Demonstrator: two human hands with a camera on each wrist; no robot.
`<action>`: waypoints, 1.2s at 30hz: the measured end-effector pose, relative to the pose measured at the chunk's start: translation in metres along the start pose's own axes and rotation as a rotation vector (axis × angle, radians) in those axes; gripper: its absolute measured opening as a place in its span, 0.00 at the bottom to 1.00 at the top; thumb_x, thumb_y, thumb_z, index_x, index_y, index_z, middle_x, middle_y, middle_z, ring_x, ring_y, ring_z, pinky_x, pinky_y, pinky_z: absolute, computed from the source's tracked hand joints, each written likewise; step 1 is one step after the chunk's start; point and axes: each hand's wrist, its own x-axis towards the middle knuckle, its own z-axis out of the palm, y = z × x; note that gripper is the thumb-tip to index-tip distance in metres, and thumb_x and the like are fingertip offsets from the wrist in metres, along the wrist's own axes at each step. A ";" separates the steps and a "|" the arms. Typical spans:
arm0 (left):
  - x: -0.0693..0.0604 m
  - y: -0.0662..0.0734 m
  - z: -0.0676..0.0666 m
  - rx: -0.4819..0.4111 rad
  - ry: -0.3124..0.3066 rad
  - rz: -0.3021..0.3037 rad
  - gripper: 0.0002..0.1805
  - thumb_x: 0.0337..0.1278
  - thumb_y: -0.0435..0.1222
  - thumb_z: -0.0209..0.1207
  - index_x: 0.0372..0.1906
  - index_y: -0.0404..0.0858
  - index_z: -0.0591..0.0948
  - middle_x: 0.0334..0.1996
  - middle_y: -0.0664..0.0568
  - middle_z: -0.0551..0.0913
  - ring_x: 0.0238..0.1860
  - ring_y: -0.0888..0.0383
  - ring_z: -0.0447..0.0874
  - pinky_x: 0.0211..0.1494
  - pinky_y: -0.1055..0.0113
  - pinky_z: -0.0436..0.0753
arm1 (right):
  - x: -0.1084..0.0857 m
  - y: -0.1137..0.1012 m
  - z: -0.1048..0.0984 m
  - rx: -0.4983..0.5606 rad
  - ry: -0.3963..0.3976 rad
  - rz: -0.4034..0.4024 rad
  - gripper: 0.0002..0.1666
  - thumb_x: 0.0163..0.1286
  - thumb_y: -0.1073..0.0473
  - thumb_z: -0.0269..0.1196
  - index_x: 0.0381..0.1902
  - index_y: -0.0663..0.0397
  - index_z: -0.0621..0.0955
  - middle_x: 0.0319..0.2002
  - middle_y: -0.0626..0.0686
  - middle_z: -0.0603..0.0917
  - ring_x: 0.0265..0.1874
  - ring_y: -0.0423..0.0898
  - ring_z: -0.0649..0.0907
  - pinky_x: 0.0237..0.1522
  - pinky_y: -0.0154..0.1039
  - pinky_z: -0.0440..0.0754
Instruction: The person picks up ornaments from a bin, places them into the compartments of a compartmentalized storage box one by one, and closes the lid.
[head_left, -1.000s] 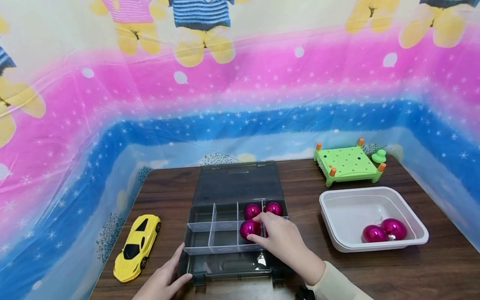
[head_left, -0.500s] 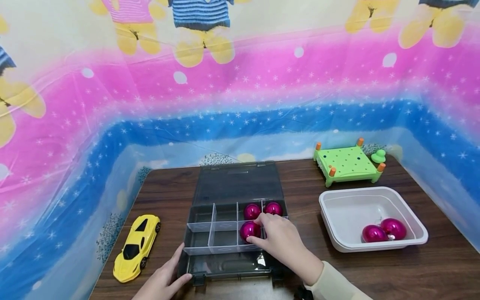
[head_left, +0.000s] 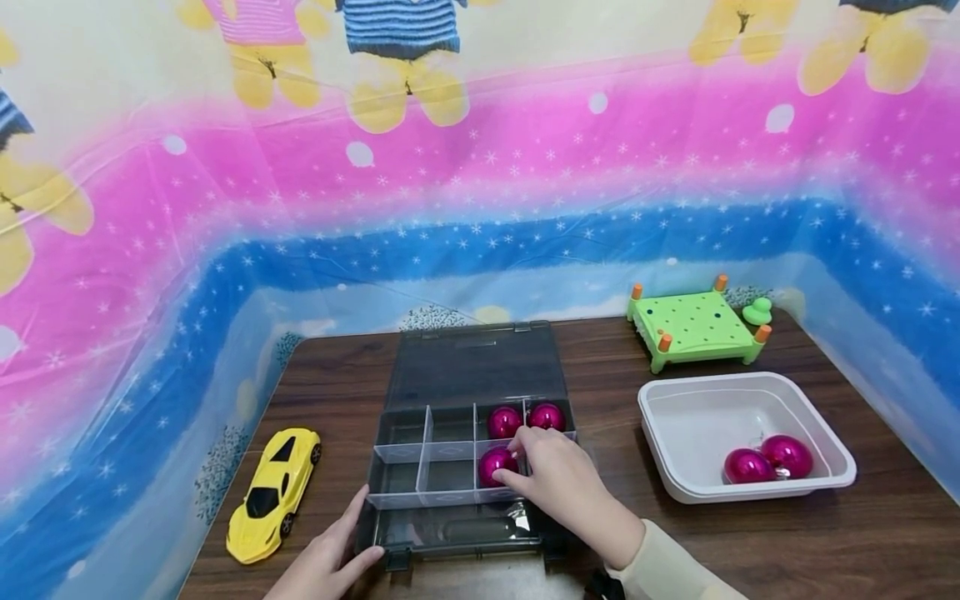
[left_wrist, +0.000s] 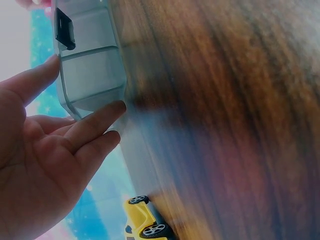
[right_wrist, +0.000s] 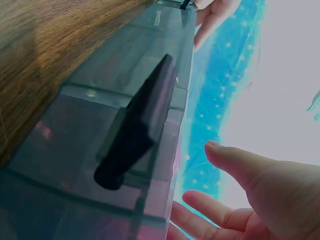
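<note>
A dark translucent compartment box (head_left: pixel 468 542) lies in the middle with its lid (head_left: pixel 480 367) folded back. Straight fingers of my left hand (head_left: pixel 326 554) rest against its front left corner, the thumb at the front edge. Above the right-hand compartments hovers my right hand (head_left: pixel 558 475), thumb and fingers spread. Just at its fingertips a shiny magenta ball ornament (head_left: pixel 493 467) sits in a front-row compartment. Two more magenta balls, one (head_left: pixel 504 422) and another (head_left: pixel 546 416), occupy back-row compartments. My right hand hides the front right compartment. The right wrist view shows the thumb (right_wrist: pixel 232 157) above the box rim.
On the right stands a white plastic basin (head_left: pixel 678 417) containing two magenta balls (head_left: pixel 786 456). Behind it are a green toy bed (head_left: pixel 697 323) with orange posts and a small green duck-like toy (head_left: pixel 758 312). A yellow toy car (head_left: pixel 273 496) sits at the left.
The ball at my right fingertips has sunk a little lower and to the left in its compartment. My right hand has shifted only slightly; the left stays put.
</note>
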 end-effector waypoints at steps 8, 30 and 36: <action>-0.003 0.006 -0.001 -0.018 0.007 -0.013 0.47 0.64 0.49 0.59 0.74 0.27 0.49 0.68 0.27 0.58 0.54 0.39 0.75 0.48 0.44 0.77 | -0.004 0.003 -0.007 0.009 0.055 -0.034 0.13 0.60 0.43 0.70 0.34 0.44 0.84 0.29 0.42 0.83 0.27 0.38 0.76 0.29 0.38 0.78; 0.002 0.002 -0.002 -0.026 -0.018 -0.049 0.49 0.64 0.52 0.58 0.75 0.29 0.48 0.68 0.27 0.56 0.60 0.32 0.69 0.54 0.40 0.73 | -0.045 0.046 -0.052 -0.067 0.284 0.029 0.06 0.60 0.44 0.70 0.31 0.33 0.84 0.32 0.36 0.83 0.33 0.37 0.81 0.30 0.40 0.79; 0.001 0.005 -0.002 -0.049 -0.001 -0.060 0.49 0.62 0.52 0.60 0.75 0.29 0.49 0.68 0.27 0.58 0.58 0.33 0.70 0.53 0.40 0.73 | -0.053 0.061 -0.066 -0.074 0.311 0.093 0.05 0.61 0.46 0.69 0.33 0.36 0.85 0.32 0.38 0.83 0.35 0.42 0.82 0.31 0.44 0.80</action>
